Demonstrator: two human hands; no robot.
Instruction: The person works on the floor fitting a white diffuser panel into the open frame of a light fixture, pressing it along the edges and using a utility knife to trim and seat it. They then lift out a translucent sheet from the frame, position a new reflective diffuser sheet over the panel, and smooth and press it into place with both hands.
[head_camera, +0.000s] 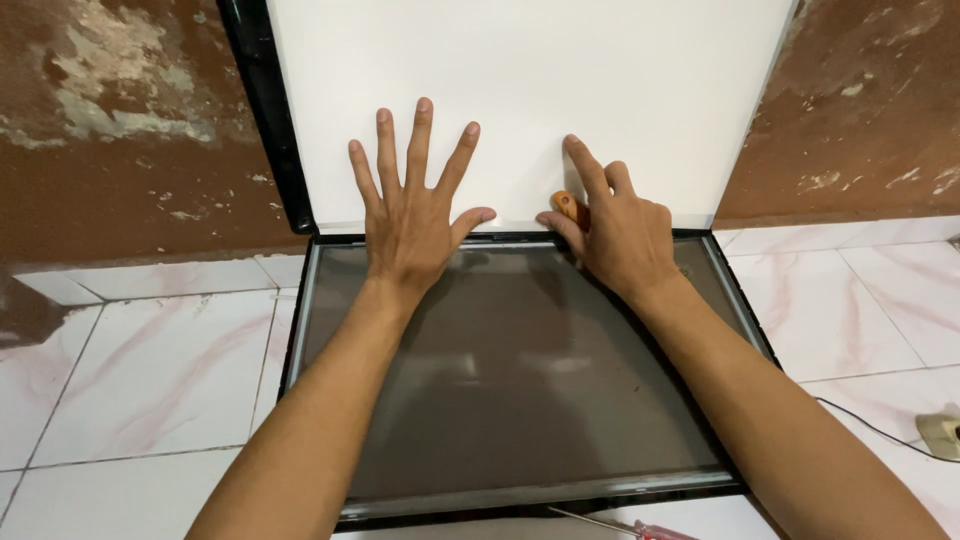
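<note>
white sheet (560, 90) edge pressed by left hand (412, 225), right hand (618, 232) gripping orange handle (567, 206).

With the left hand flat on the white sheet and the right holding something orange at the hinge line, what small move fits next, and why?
Probably lift the white sheet a little further off the dark panel. The left hand lies spread on its lower edge, the right hand pinches an orange-handled tool at that seam, and the sheet already tilts up against the wall.
</note>
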